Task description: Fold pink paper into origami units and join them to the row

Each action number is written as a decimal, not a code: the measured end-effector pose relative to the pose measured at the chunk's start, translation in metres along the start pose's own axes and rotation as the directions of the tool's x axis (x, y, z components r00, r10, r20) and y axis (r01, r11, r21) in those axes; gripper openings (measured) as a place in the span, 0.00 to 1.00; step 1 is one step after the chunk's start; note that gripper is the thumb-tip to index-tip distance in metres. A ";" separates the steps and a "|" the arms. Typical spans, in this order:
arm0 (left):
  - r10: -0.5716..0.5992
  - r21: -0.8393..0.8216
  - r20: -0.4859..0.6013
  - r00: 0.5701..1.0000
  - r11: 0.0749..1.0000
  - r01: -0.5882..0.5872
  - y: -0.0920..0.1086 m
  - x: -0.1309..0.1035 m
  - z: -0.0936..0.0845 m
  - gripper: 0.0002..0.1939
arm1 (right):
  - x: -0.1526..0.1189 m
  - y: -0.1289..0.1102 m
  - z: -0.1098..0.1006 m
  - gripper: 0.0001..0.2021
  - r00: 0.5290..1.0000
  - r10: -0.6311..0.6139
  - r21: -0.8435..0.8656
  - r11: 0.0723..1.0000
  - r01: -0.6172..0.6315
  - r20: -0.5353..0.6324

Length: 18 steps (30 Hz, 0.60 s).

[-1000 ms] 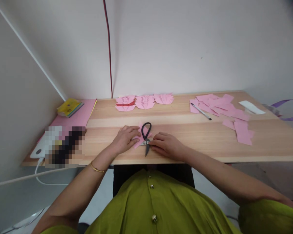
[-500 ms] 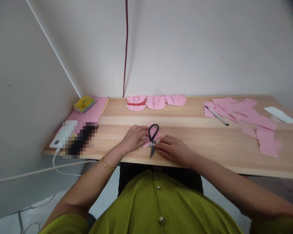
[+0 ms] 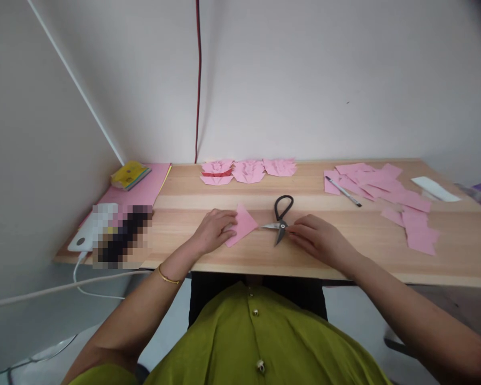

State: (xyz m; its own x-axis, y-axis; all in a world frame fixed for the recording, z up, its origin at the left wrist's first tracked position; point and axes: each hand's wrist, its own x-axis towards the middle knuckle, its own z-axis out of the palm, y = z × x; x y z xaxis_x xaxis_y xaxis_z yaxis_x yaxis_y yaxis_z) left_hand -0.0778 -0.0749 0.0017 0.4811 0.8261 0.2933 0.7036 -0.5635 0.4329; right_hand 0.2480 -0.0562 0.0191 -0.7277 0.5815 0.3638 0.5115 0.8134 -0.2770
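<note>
My left hand (image 3: 211, 231) is closed on the left side of a folded pink paper (image 3: 243, 225), whose pointed corner faces right. Thumb and fingers cover part of that paper. In my right hand (image 3: 323, 239) I hold scissors (image 3: 282, 226) with black handles. One handle loop stands up in view, while the other is hidden by the hand. The two blades are spread apart, one aimed left at the paper's corner and the other down toward the table edge. A small gap seems to separate the blade tip from the paper.
Cut pink paper flowers (image 3: 248, 171) line the table's back edge. To the right are loose pink paper pieces (image 3: 385, 184), a pen (image 3: 343, 191) and a white strip (image 3: 435, 188). A white power bank (image 3: 88, 230), pink sheets (image 3: 154, 179) and a yellow pad (image 3: 129, 175) lie left.
The scissors have moved right, off the pink paper, and their blades have spread. My right hand moved with them. More of the paper now shows beside my left hand.
</note>
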 end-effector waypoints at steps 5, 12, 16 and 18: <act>0.000 0.001 -0.013 1.000 1.000 0.000 0.004 0.000 -0.001 0.14 | -0.003 0.012 -0.002 0.10 0.999 0.032 0.042 0.999 -0.033 0.031; -0.051 0.035 0.012 0.999 0.998 0.051 0.013 0.000 -0.005 0.24 | 0.059 -0.007 0.017 0.13 0.995 0.090 0.062 0.994 -0.093 0.044; -0.035 0.073 0.037 0.999 0.997 0.032 0.015 0.000 -0.007 0.27 | 0.093 -0.018 0.032 0.23 0.968 0.169 0.010 0.985 -0.174 0.185; -0.035 0.092 0.048 0.998 0.995 0.030 0.016 -0.001 -0.007 0.29 | 0.103 -0.019 0.037 0.23 0.956 0.149 0.015 0.987 -0.158 0.251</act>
State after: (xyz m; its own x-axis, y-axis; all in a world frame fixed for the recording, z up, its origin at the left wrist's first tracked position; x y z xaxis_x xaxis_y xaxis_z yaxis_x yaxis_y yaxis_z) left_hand -0.0707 -0.0842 0.0139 0.4811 0.8441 0.2367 0.7629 -0.5361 0.3613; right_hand 0.1468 -0.0123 0.0284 -0.7344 0.6736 0.0831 0.6131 0.7110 -0.3443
